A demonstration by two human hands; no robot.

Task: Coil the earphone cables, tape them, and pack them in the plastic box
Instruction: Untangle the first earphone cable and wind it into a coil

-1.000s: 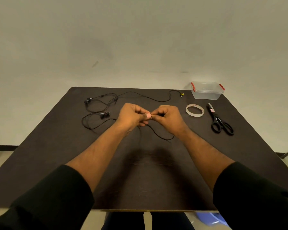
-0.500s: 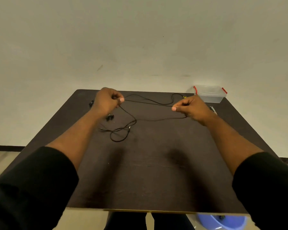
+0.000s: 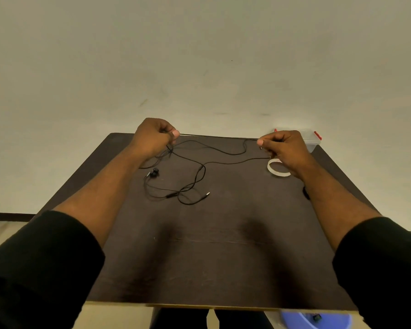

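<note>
The earphone cable (image 3: 220,137) runs taut between my two hands above the far edge of the bench (image 3: 223,245). I have drawn it straight, I think, so that kinks come out and I can find a clean length to begin coiling. My left hand (image 3: 153,137) is curled and pinches the cable between thumb and forefinger, with more strands hanging from it down to the bench. My right hand (image 3: 284,148) is curled too and pinches the other end of the taut stretch at its fingertips. The rest of the wiring lies loose on the bench between and below my hands, with an earbud (image 3: 154,172) near my left forearm, an inline remote (image 3: 171,195) and the plug (image 3: 207,194) toward the middle; whether this is one set or two tangled together I cannot tell. The roll of tape (image 3: 277,169) lies just under my right wrist, close for the binding step, and the plastic box (image 3: 312,141) waits at the far right corner, partly hidden behind that hand.
</note>
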